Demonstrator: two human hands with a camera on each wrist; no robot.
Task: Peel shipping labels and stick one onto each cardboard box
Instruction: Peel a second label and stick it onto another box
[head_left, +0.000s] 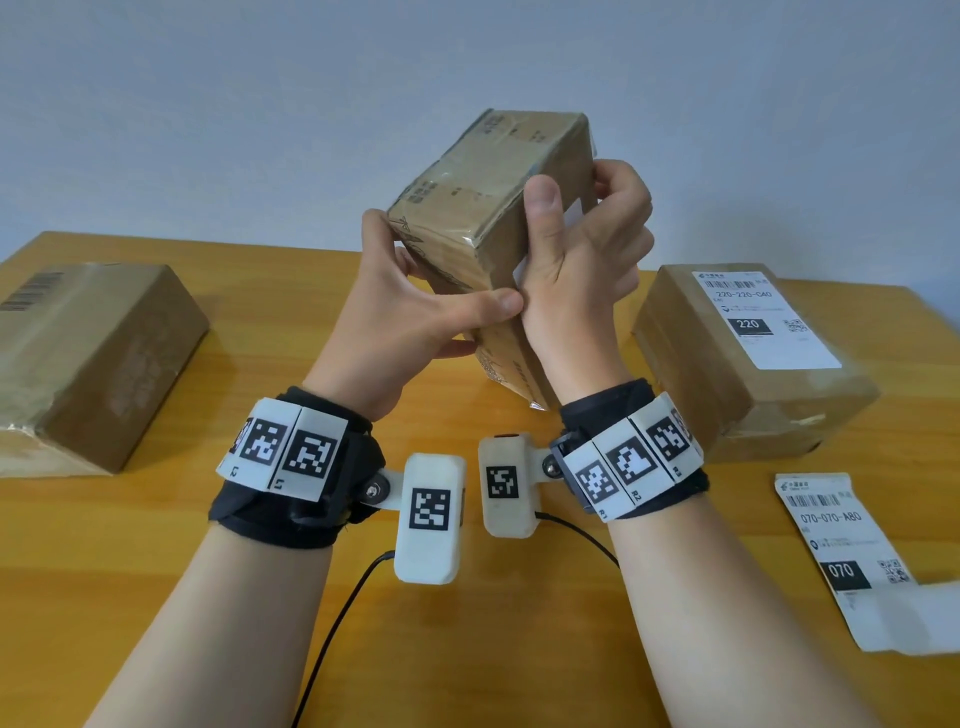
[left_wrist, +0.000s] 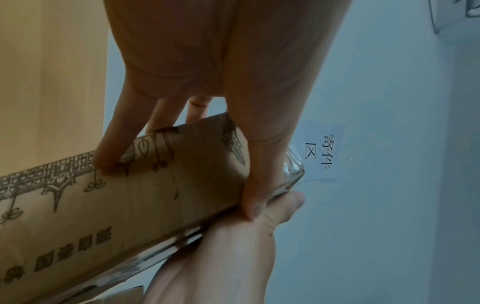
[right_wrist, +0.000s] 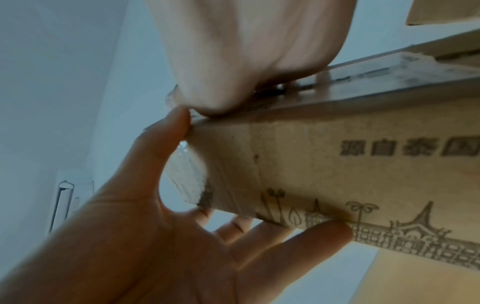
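- Long brown printed cardboard box (head_left: 488, 228) is held above the wooden table (head_left: 467, 623), long axis tilting away and up.
- Right hand (head_left: 576, 260) grips its right side, fingers curled round; left hand (head_left: 415, 306) clasps its near-left edge.
- A white label edge (head_left: 521, 270) peeks by the right palm.

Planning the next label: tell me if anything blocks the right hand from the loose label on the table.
Nothing visible lies on the loose label, but the right hand is gripping the raised box together with the left hand.

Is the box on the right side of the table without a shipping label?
No, the right box already carries a white shipping label on its top face.
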